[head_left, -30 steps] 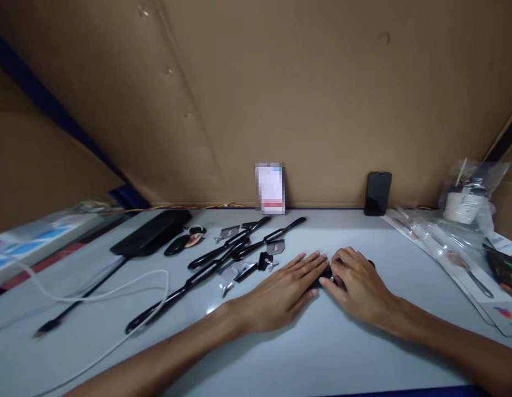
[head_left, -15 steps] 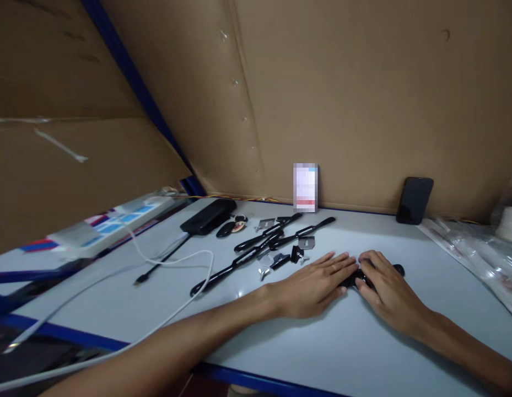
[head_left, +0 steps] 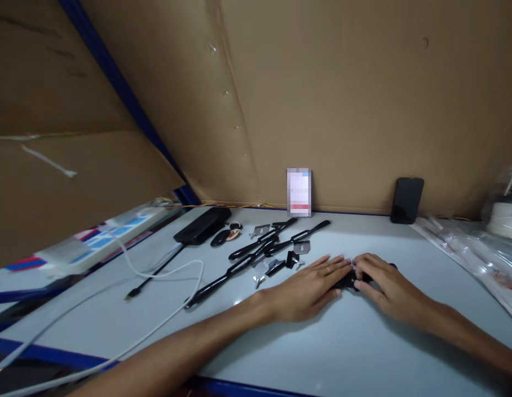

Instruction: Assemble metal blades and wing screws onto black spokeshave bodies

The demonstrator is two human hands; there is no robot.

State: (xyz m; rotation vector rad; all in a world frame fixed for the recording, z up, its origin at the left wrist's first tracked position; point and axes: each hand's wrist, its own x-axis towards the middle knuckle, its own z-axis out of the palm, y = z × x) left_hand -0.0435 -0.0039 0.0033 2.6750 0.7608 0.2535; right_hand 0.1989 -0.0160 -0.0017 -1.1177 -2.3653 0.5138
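A black spokeshave (head_left: 345, 282) lies on the table, mostly hidden beneath my two hands. My left hand (head_left: 311, 289) rests over its left handle, fingers stretched across the top and thumb on the near side, holding it down. Curled fingers and thumb of my right hand (head_left: 383, 284) close on its middle; any small part between them is hidden. Left of my hands lie several loose black spokeshave bodies (head_left: 249, 256), grey blades (head_left: 302, 248), a black cap piece (head_left: 275, 268), another cap (head_left: 292, 259) with a screw, and a silver wing screw (head_left: 259, 282).
A black box with a cable (head_left: 201, 226), keys (head_left: 226, 236) and a white cable (head_left: 200, 275) occupy the left. Two phones, one lit (head_left: 299, 192) and one dark (head_left: 408, 199), lean on the cardboard wall (head_left: 342, 82). Plastic bags (head_left: 466, 248) and a white roll (head_left: 506, 218) sit at right.
The camera view has shifted slightly. My right fingers have moved a little over the middle of the spokeshave; my left hand stays in place on it.
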